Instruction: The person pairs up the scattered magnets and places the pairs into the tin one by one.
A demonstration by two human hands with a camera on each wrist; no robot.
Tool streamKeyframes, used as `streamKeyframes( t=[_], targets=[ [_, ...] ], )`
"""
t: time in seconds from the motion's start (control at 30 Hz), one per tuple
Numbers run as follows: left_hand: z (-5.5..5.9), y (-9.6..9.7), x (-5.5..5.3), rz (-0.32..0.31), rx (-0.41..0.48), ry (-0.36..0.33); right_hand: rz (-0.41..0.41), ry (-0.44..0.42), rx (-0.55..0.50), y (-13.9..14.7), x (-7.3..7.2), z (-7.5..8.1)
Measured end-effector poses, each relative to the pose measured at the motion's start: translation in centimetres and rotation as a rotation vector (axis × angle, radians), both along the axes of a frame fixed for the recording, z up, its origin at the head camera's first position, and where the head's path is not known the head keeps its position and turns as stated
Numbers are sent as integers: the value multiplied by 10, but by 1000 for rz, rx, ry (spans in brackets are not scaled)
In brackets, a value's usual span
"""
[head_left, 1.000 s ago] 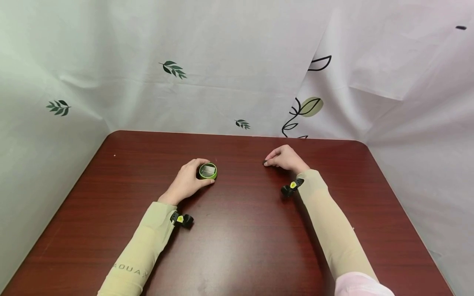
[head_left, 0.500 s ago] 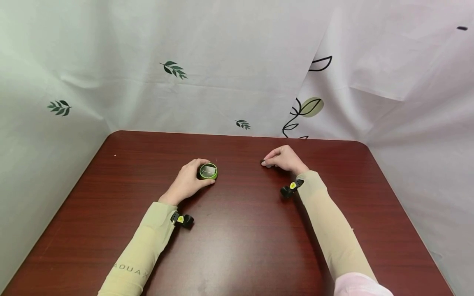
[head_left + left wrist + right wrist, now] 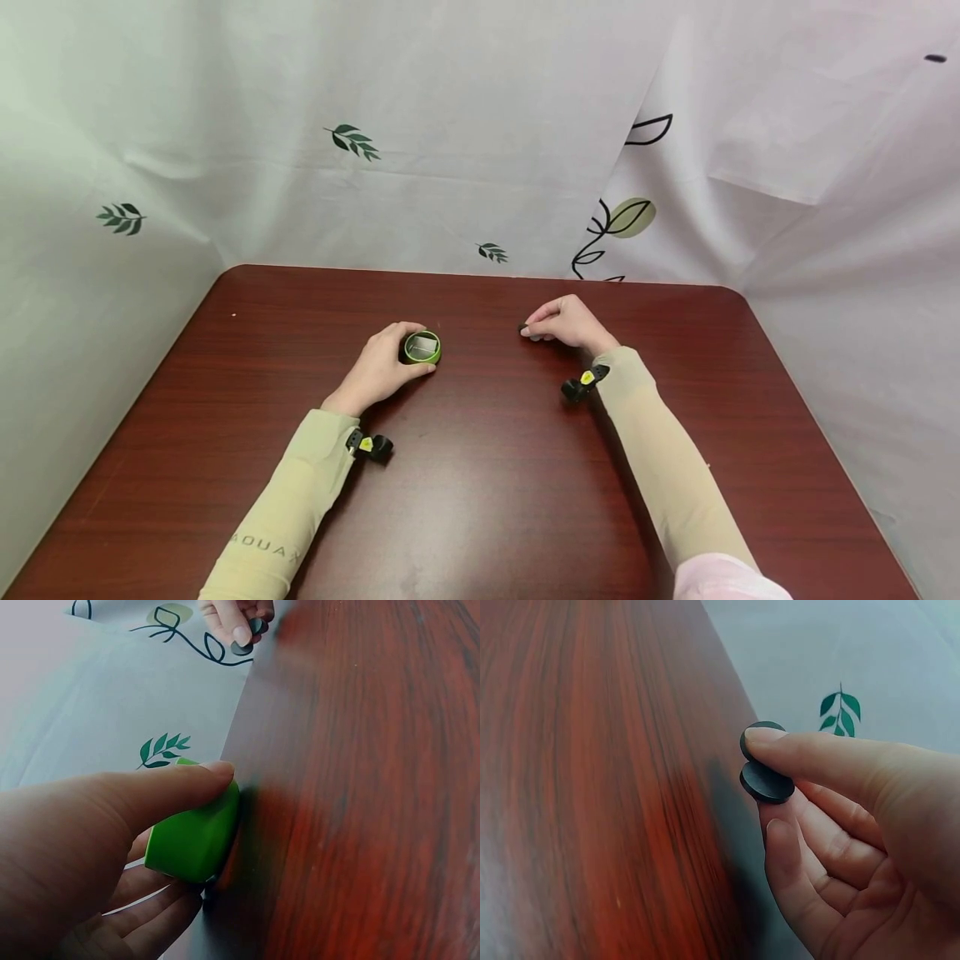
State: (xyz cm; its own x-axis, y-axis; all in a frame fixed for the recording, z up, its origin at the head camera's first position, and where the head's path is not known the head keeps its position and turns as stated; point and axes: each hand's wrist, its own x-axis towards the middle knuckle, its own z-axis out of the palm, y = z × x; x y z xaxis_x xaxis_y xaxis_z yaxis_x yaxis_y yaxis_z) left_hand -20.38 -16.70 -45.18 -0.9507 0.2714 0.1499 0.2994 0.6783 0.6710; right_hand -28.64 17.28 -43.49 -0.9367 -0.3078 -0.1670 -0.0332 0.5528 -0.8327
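Observation:
A small round green container (image 3: 193, 844) stands on the table with its top uncovered; inside it a silvery rectangular piece (image 3: 426, 342) shows in the head view. My left hand (image 3: 375, 372) grips its side, thumb on the near wall and fingers round the far one. To the right, my right hand (image 3: 567, 322) pinches two small black discs between thumb and fingers. In the right wrist view one black disc (image 3: 768, 784) lies below the thumb tip and overlaps the other, which the thumb partly hides. The discs are close above the table top.
The dark red wooden table (image 3: 465, 483) has rounded far corners. Pale cloth (image 3: 465, 100) with leaf prints hangs behind it and at both sides. A black wrist camera (image 3: 373, 447) sits on the left sleeve, another wrist camera (image 3: 579, 387) on the right one.
My right hand has shifted slightly left toward the green container, carrying the black discs. The left hand and the container have stayed in place.

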Motion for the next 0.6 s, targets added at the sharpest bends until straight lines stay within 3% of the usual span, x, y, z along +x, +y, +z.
streamKeyframes(
  t=[0.6],
  targets=[
    [2, 0, 2, 6, 13, 4, 51, 12, -44, -33, 6, 1]
  ],
)
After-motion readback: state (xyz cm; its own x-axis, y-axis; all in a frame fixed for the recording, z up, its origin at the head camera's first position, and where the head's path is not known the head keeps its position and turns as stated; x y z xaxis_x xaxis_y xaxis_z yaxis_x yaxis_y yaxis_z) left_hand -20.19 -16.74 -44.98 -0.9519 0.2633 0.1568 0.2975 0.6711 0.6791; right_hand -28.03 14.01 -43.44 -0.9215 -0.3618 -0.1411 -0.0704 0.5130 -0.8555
